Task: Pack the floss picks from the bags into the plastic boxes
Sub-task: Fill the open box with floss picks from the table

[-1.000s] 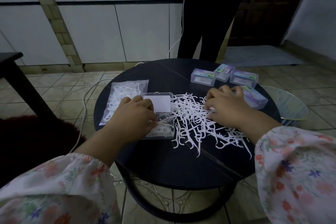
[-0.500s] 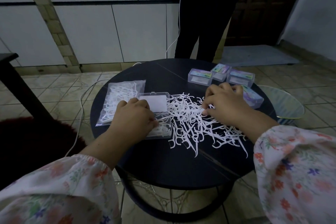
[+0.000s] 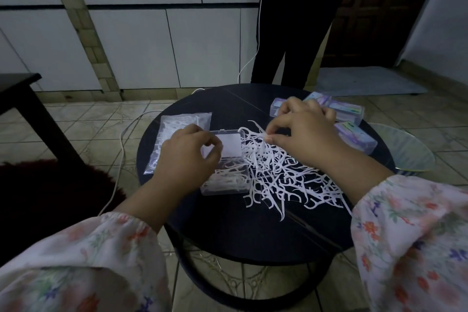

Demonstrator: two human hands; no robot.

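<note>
A few floss picks [image 3: 258,131] are pinched by the right hand [image 3: 307,134] above the loose pile [image 3: 283,175] on the round bench [image 3: 228,230], while the left hand [image 3: 188,157], fingers curled and holding nothing, is kept over the open plastic box [image 3: 228,180] beside the bag [image 3: 174,134].

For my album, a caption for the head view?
Right hand lifts picks from pile toward open box.
</note>
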